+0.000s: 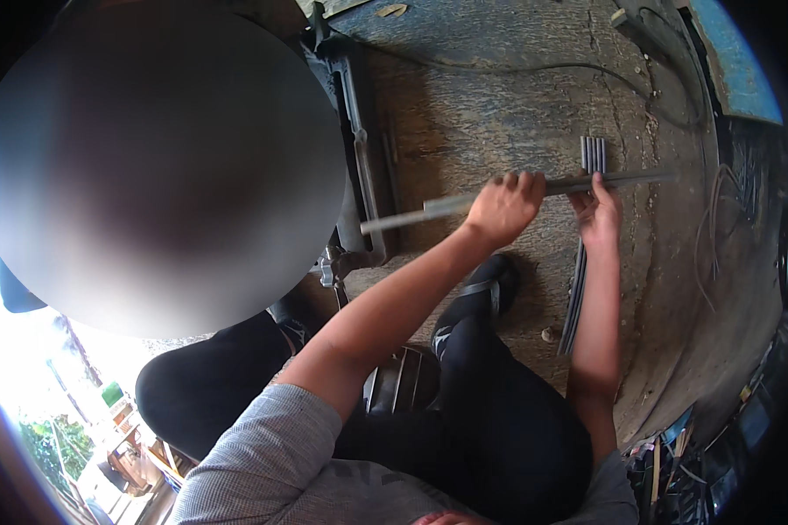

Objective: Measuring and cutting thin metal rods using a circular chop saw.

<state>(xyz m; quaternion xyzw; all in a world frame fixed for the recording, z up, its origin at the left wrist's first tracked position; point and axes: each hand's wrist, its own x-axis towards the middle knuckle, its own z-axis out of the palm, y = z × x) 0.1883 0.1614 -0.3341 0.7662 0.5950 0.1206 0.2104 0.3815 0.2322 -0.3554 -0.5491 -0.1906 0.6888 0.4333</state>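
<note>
My left hand (506, 208) is closed around grey metal rods (446, 206), which lie level across the middle of the view. Their left ends are uneven, one reaching farther out than the other. My right hand (597, 212) grips the same rods farther right, thumb on top and fingers underneath. Motion blurs the rods' outer ends, so I cannot tell exactly how many there are. Beneath my right hand, a row of several similar rods (593, 154) lies on the worn floor, pointing away from me; my hand and forearm cover part of it.
Left of my hands stands a dark metal frame (359, 140) with a clamp-like fitting (327, 268). A large blurred patch hides the upper left. A black cable (534, 66) crosses the far floor. My shoe (490, 284) is below my left hand. Scrap pieces (674, 464) lie lower right.
</note>
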